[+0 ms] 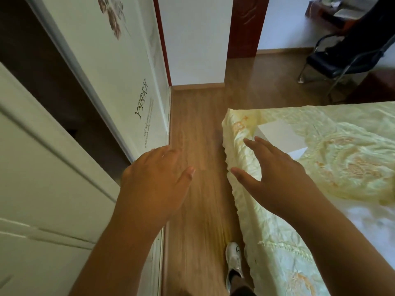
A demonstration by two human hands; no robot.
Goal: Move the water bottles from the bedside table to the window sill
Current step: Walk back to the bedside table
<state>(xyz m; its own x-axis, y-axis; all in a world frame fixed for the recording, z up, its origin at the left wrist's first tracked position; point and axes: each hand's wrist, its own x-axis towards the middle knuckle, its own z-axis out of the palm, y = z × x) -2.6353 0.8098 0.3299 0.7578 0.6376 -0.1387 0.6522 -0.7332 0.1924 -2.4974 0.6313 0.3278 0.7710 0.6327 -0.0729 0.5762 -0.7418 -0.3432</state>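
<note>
Two hands in view, both bare and holding nothing. Left hand: palm down, fingers loosely extended, thumb out to the side, held over the wooden floor. Right hand: fingers spread and straight, reaching forward above the near corner of the bed; whether the fingertips touch the cover cannot be told.

Water bottles: none visible from here. Bedside table and window sill: neither is in view either.

Outward from the hands: one bed to the person's right, covered with a pale yellow-green quilted spread with orange floral rings. One white rectangular patch lies on it near the corner, just past the right fingertips. One foot in a white shoe on the floor strip between bed and wardrobe. One white sliding wardrobe door to the left, printed with script lettering and a flower motif. One dark chair stands well apart, beyond the bed, with dark clothing draped on it.
</note>
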